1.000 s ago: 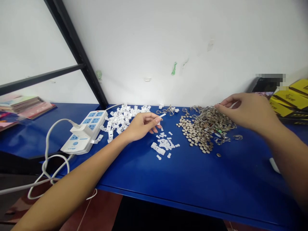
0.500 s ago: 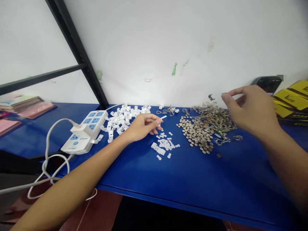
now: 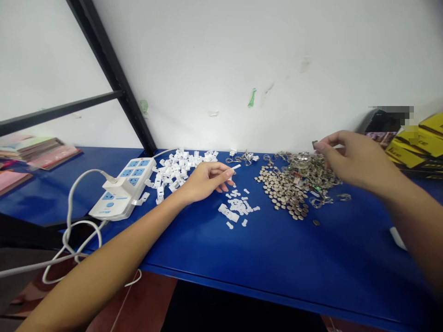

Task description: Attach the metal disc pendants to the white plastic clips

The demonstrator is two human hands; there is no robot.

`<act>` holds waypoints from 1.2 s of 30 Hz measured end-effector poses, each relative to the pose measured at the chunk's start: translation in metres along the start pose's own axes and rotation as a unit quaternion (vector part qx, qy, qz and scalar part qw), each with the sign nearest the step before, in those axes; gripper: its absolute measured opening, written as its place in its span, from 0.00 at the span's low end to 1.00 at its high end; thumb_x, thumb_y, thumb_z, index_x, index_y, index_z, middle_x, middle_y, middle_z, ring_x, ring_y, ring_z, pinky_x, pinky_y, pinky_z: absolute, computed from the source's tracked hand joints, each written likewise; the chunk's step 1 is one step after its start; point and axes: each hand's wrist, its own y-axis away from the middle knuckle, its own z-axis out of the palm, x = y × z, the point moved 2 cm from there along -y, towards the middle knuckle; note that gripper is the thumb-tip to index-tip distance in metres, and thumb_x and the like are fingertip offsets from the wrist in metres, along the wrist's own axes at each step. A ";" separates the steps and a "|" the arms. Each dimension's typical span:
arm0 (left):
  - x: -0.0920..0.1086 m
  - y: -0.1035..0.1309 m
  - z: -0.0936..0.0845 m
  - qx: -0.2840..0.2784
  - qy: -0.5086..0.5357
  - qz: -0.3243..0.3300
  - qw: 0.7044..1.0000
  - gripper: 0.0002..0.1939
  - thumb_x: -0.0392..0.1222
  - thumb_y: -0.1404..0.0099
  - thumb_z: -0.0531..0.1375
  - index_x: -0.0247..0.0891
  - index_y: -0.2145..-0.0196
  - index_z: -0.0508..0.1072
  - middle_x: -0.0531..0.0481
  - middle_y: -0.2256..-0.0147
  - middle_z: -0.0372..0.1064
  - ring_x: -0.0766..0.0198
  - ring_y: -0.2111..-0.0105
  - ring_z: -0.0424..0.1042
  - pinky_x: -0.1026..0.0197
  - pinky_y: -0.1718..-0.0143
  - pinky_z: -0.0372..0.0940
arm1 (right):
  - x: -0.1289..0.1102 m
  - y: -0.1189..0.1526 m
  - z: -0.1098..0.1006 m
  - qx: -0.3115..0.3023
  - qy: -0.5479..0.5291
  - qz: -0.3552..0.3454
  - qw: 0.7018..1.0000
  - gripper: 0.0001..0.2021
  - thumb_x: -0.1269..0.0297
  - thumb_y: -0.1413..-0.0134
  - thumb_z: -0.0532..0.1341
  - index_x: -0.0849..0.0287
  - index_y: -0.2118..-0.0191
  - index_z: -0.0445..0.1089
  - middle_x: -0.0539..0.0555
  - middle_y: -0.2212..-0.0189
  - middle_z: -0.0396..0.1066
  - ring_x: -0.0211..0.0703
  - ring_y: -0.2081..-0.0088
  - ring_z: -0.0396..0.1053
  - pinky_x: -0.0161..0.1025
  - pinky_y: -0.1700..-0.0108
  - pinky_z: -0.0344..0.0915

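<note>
My left hand (image 3: pixel 212 182) is closed, pinching a small white plastic piece (image 3: pixel 236 167) between thumb and fingers. It hovers over the blue table, between a heap of white plastic casings (image 3: pixel 178 169) and a small scatter of flat white tabs (image 3: pixel 242 206). Over on the right, my right hand (image 3: pixel 353 157) pinches a small dark, greenish piece (image 3: pixel 314 144) at its fingertips; its kind is too small to make out. Below that hand lies a tangle of thin metal and wire parts (image 3: pixel 308 168), bordered by many round silver button cells (image 3: pixel 285 196).
A white power strip (image 3: pixel 121 193) with a plugged-in adapter and looped cable stands at left, beside a black frame post (image 3: pixel 128 106). Yellow-and-black boxes (image 3: pixel 415 147) are stacked at far right. Part of a white object (image 3: pixel 398 238) shows by my right forearm.
My right hand has lowered slightly toward the tangle. A small metal piece seen in the air beside its fingertips is gone from there. My left hand stays nearly still.
</note>
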 end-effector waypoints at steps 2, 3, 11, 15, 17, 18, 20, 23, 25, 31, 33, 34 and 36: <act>0.000 0.000 0.000 0.000 -0.001 -0.001 1.000 0.19 0.57 0.29 0.61 0.38 0.55 0.79 0.41 0.61 0.80 0.62 0.67 0.78 0.59 0.64 0.73 | -0.001 0.001 -0.002 -0.004 -0.011 0.004 1.000 0.09 0.55 0.42 0.60 0.55 0.63 0.70 0.57 0.71 0.75 0.53 0.67 0.72 0.44 0.65 0.61; 0.000 0.000 0.000 0.000 -0.003 -0.002 1.000 0.19 0.57 0.29 0.61 0.38 0.55 0.79 0.41 0.61 0.80 0.62 0.67 0.78 0.59 0.64 0.73 | -0.002 0.002 -0.003 0.012 -0.017 0.008 1.000 0.09 0.55 0.41 0.59 0.54 0.62 0.70 0.56 0.73 0.74 0.52 0.67 0.73 0.44 0.64 0.61; -0.003 -0.001 0.000 0.006 0.003 -0.005 1.000 0.17 0.55 0.28 0.61 0.38 0.55 0.78 0.42 0.61 0.80 0.62 0.68 0.78 0.59 0.65 0.73 | -0.006 0.008 -0.007 0.111 -0.112 0.005 0.988 0.09 0.57 0.40 0.62 0.57 0.60 0.70 0.58 0.66 0.79 0.44 0.77 0.73 0.41 0.71 0.64; -0.002 -0.001 -0.001 0.011 0.005 -0.005 1.000 0.17 0.54 0.29 0.61 0.38 0.55 0.77 0.42 0.62 0.80 0.61 0.68 0.78 0.58 0.65 0.73 | -0.008 0.010 -0.007 0.139 -0.111 -0.014 0.984 0.09 0.58 0.39 0.61 0.57 0.59 0.69 0.60 0.62 0.80 0.43 0.77 0.72 0.41 0.72 0.64; -0.002 -0.001 -0.001 0.012 -0.002 -0.008 1.000 0.17 0.55 0.29 0.61 0.38 0.55 0.77 0.42 0.62 0.80 0.61 0.68 0.78 0.58 0.64 0.73 | -0.007 0.010 -0.008 0.147 -0.097 -0.018 0.984 0.08 0.58 0.39 0.61 0.57 0.59 0.69 0.59 0.64 0.80 0.43 0.77 0.73 0.41 0.71 0.65; -0.002 -0.001 -0.001 0.013 -0.003 -0.010 1.000 0.17 0.55 0.29 0.61 0.38 0.55 0.77 0.42 0.61 0.81 0.61 0.67 0.78 0.58 0.64 0.73 | -0.007 0.009 -0.008 0.155 -0.093 -0.025 0.983 0.08 0.59 0.39 0.61 0.57 0.59 0.69 0.59 0.65 0.80 0.44 0.76 0.74 0.41 0.70 0.65; -0.002 -0.001 0.000 0.012 0.004 -0.014 1.000 0.17 0.55 0.28 0.61 0.38 0.54 0.77 0.42 0.61 0.81 0.62 0.67 0.78 0.58 0.64 0.74 | -0.009 0.011 -0.010 0.157 -0.118 -0.053 0.979 0.08 0.57 0.38 0.61 0.56 0.59 0.68 0.59 0.63 0.80 0.44 0.75 0.74 0.41 0.70 0.66; 0.000 0.000 0.001 0.005 0.028 -0.019 0.999 0.17 0.55 0.28 0.61 0.39 0.54 0.77 0.42 0.59 0.81 0.62 0.66 0.79 0.59 0.64 0.74 | -0.022 0.018 -0.005 -0.029 -0.238 -0.087 0.967 0.12 0.51 0.37 0.62 0.54 0.62 0.67 0.59 0.61 0.80 0.43 0.76 0.72 0.41 0.76 0.65; 0.003 0.001 0.002 0.003 0.049 -0.013 0.999 0.16 0.54 0.28 0.61 0.38 0.55 0.77 0.41 0.56 0.80 0.61 0.63 0.79 0.59 0.64 0.74 | -0.036 0.031 0.003 -0.206 -0.280 -0.099 0.932 0.14 0.46 0.38 0.63 0.52 0.61 0.69 0.56 0.67 0.79 0.42 0.77 0.70 0.42 0.78 0.66; 0.011 0.006 0.016 -0.028 0.100 -0.002 0.995 0.15 0.53 0.27 0.60 0.39 0.54 0.76 0.40 0.53 0.79 0.58 0.59 0.81 0.58 0.59 0.75 | -0.075 0.071 0.028 -0.417 -0.319 -0.123 0.842 0.12 0.47 0.38 0.64 0.49 0.60 0.71 0.50 0.74 0.74 0.42 0.76 0.70 0.43 0.75 0.70; 0.012 0.008 0.023 -0.043 0.114 0.004 0.993 0.15 0.53 0.28 0.61 0.39 0.53 0.76 0.41 0.57 0.80 0.57 0.60 0.81 0.57 0.61 0.76 | -0.081 0.077 0.034 -0.417 -0.333 -0.110 0.838 0.12 0.47 0.38 0.64 0.48 0.61 0.70 0.49 0.74 0.73 0.42 0.75 0.70 0.41 0.77 0.67; 0.013 0.009 0.026 -0.046 0.118 0.011 0.992 0.15 0.52 0.28 0.62 0.38 0.53 0.76 0.42 0.59 0.80 0.57 0.61 0.81 0.57 0.62 0.76 | -0.082 0.079 0.037 -0.412 -0.339 -0.104 0.840 0.12 0.46 0.38 0.64 0.48 0.61 0.70 0.49 0.74 0.73 0.42 0.74 0.71 0.40 0.78 0.65; 0.013 0.010 0.029 -0.044 0.118 0.021 0.992 0.15 0.51 0.29 0.63 0.37 0.54 0.78 0.43 0.62 0.79 0.58 0.63 0.80 0.58 0.64 0.75 | -0.084 0.081 0.040 -0.396 -0.349 -0.098 0.843 0.12 0.46 0.38 0.64 0.48 0.61 0.70 0.50 0.71 0.73 0.42 0.72 0.71 0.39 0.79 0.62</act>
